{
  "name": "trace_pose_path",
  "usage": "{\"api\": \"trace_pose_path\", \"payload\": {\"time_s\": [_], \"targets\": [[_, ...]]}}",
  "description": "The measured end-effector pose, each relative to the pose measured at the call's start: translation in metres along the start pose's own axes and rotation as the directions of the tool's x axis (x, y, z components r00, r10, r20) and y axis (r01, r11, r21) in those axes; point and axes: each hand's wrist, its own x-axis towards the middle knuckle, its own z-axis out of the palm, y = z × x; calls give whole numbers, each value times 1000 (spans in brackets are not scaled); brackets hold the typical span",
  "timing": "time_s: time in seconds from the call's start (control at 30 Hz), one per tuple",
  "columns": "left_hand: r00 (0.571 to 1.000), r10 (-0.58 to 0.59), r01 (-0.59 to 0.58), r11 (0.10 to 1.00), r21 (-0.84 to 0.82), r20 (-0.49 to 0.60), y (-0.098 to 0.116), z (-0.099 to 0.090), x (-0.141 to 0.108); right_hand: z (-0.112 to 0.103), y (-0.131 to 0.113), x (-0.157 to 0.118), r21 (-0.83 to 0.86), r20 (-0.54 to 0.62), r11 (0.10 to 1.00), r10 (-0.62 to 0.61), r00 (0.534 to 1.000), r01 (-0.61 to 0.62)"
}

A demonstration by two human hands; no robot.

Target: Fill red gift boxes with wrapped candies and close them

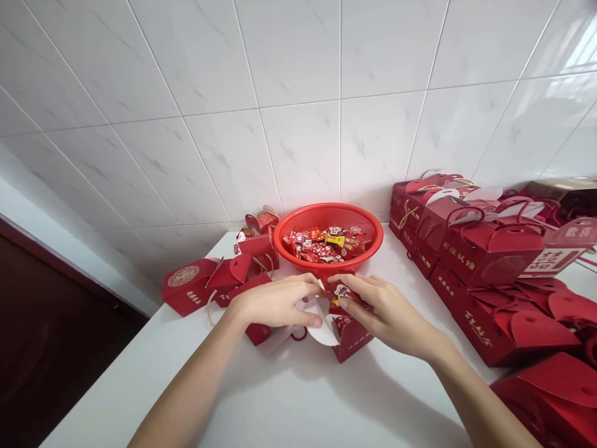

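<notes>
A small red gift box point(354, 342) with white inner flaps stands unlidded on the table in front of me, with patterned wrapped candy point(342, 323) showing inside. My left hand point(275, 303) is at its left side, thumb and fingers curled about the raised flaps. Over the box, my right hand point(385, 309) pinches a red wrapped candy point(342, 292) with a white and yellow print. Just behind both hands sits a red plastic basket point(329, 210) with several wrapped candies point(321, 244) in it. My fingers hide part of the box's back.
Several red boxes point(191, 286) with cord handles stand to the left of the basket. Stacked red boxes point(489, 242) line the right side, reaching toward the front. A white tiled wall point(298, 143) rises behind the white table point(280, 398).
</notes>
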Motion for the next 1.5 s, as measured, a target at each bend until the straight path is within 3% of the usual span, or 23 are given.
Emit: {"api": "trace_pose_path", "payload": {"time_s": [0.07,0.2,0.57,0.73,0.9,1.03,1.27,1.43,1.5], "targets": [[998,10,-7,999,-52,57,-4,3,1,-5,3,0,-72,43,997,12,999,-9],[996,15,-3,992,-126,89,-9,9,3,-14,8,0,-33,166,997,74,983,-69],[995,13,-4,996,-90,103,-9,13,3,-5,22,-1,53,3,964,259,966,-259],[995,17,-8,995,-96,96,-10,15,1,-5,23,-6,67,-60,974,218,974,-214],[998,6,1,991,-130,57,-14,19,-1,-14,25,-13,57,-56,992,113,992,-110],[999,8,0,987,-158,49,-14,18,-2,-24,29,-18,12,-67,995,104,992,-103],[1000,19,-15,983,-180,23,-8,16,-2,-32,34,-26,32,20,993,116,993,-117],[998,56,-58,985,-165,-18,-4,20,-6,-40,36,-27,-6,149,999,34,988,-34],[998,59,-63,987,-150,-27,-1,23,-9,-39,36,-26,-38,146,999,34,989,-29]]}}
